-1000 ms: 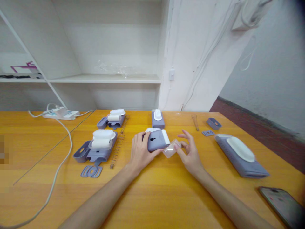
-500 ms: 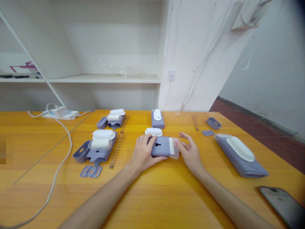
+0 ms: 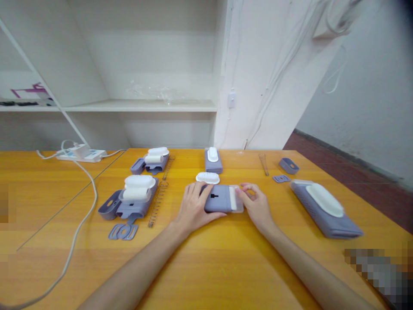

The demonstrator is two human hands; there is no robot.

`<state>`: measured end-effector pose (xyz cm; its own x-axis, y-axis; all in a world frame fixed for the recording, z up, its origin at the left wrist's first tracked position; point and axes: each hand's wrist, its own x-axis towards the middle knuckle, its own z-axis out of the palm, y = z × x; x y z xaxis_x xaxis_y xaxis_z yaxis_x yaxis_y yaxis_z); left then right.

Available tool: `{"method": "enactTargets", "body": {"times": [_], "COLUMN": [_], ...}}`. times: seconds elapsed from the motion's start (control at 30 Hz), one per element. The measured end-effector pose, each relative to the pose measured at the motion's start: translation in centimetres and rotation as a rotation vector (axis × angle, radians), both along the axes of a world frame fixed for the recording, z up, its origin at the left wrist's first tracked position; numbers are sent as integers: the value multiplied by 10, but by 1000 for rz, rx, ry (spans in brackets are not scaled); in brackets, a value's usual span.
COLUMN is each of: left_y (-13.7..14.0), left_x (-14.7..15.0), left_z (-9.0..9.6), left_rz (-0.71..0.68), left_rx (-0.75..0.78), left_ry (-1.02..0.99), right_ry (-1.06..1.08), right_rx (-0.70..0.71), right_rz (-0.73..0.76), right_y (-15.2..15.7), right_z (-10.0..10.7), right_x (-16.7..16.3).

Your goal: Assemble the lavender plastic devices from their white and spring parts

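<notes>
My left hand point(image 3: 196, 206) is wrapped round a grey-purple plastic housing point(image 3: 222, 196) lying across the table, fingers over the far side and thumb along the near side. A black slot shows on its top. At the housing's right end sits a white band inside a clear plastic cap point(image 3: 239, 206). My right hand point(image 3: 257, 204) is at this cap, its thumb and forefinger drawn together on the far corner and its other fingers curled. Just beyond the housing lies a white ribbed oval brush head point(image 3: 208, 178).
To the left are grey-purple parts with white rolls point(image 3: 137, 193), long springs point(image 3: 158, 204) and a flat cut-out plate point(image 3: 123, 231). A larger housing with a white oval point(image 3: 325, 209) lies right. Behind are another such unit point(image 3: 213, 160), a spring point(image 3: 263, 164) and a ring-shaped part point(image 3: 289, 165). A cable point(image 3: 77, 232) runs left.
My right hand's fingers have curled in and its thumb has shifted slightly left onto the clear cap. My left hand keeps its hold on the housing.
</notes>
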<state>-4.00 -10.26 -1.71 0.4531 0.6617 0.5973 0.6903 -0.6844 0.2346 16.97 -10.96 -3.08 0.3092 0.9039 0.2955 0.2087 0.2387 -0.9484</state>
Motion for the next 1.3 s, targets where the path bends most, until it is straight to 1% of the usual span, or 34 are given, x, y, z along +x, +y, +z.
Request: {"method": "enactTargets", "body": {"times": [0.07,0.13,0.3,0.47,0.63,0.8,0.9,1.07,1.3], "left_y": [0,0,0,1,1,1,1,1,3], "left_x": [0,0,-1,-2,-3,-4,-5,-5,-5], "left_z": [1,1,1,0,-1,-3,-4,-4,-5], "left_rz": [0,0,-1,0,17,43,57,59,43], "left_rx": [6,6,10,33,75,95,95,91,81], "left_ry": [-10,-18,-13,-15,-23,-29,-32,-11,2], "right_ry": [-96,-136,-173,-125,-98,-105,-190,-444,-636], "right_rx": [12,2,23,-19,-36,-48,-72,-89,-64], "right_rz": [28,97,235,358,411,449,439,343,279], "right_y": [-1,-3,-6,-9,-13,-17,-19,-21,-25], "right_z": [1,2,5,10,17,18,17,17,18], "right_x": [0,0,-1,0,-3,-4,-3,-4,-4]}}
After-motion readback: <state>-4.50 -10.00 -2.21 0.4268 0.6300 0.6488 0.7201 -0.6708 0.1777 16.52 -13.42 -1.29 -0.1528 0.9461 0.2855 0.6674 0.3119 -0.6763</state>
